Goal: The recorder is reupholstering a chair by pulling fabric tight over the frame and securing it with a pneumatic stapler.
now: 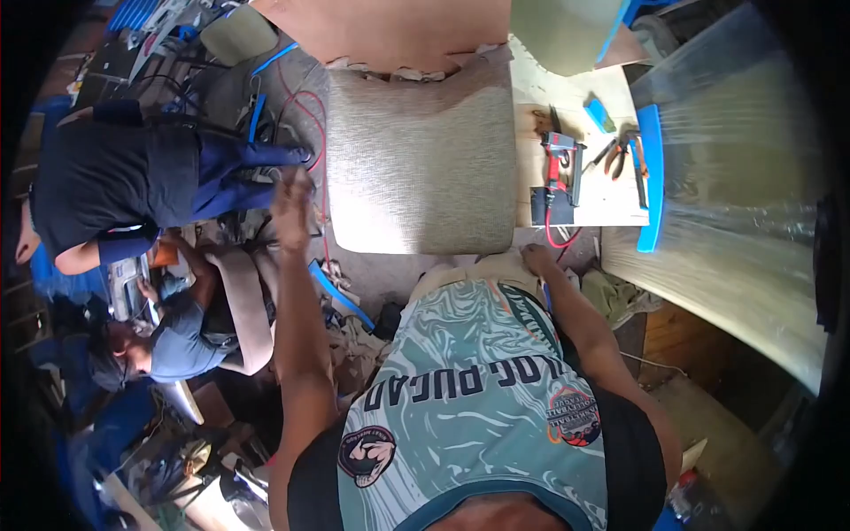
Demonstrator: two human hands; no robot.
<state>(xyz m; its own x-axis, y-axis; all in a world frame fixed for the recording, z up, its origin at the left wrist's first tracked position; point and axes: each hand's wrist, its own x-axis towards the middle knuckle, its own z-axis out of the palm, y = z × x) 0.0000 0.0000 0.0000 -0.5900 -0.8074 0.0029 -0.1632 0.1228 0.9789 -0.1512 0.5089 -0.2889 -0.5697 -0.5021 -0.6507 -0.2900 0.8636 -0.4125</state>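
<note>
The seat (421,168) is straight ahead of the person, left of the staple gun (560,164), rounded edge toward the body; nearly square, it shows no clear long axis. Left of it, the left hand (290,208) points forward, arm extended; the right hand (536,258) is low by its near right corner. I cannot tell whether either spreads or pinches. Woven beige cloth covers the seat; the table (611,208) is pale wood.
</note>
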